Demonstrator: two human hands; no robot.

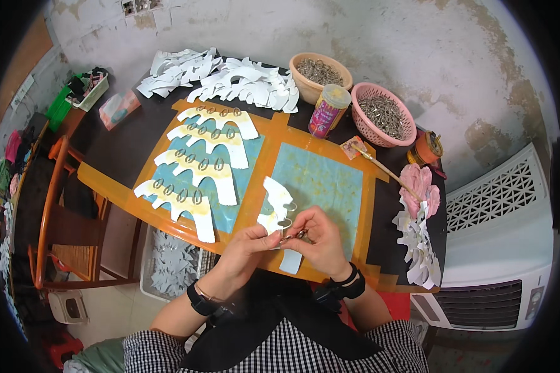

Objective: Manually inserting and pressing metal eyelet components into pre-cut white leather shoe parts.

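Observation:
A white curved piece with scalloped tabs (276, 198) is held low over the right half of the work mat. My left hand (250, 245) pinches its edge between thumb and fingers. My right hand (320, 239) is closed on a small metal ring (301, 234) at the same piece, its fingertips close to the left thumb; part of the ring is hidden by the fingers. Wire-like rings show by the piece's tabs. To the left, several similar white pieces (196, 165) lie in a column, each with yellowish smears and oval metal rings along it.
White cut pieces (249, 84) are heaped at the back. A peach basket (297, 81) and a pink basket (367, 127) hold metal rings. Nearby stand a purple-and-yellow can (327, 115), a brush (386, 165) and an orange jar (424, 149). More pieces (417, 248) lie at the right edge.

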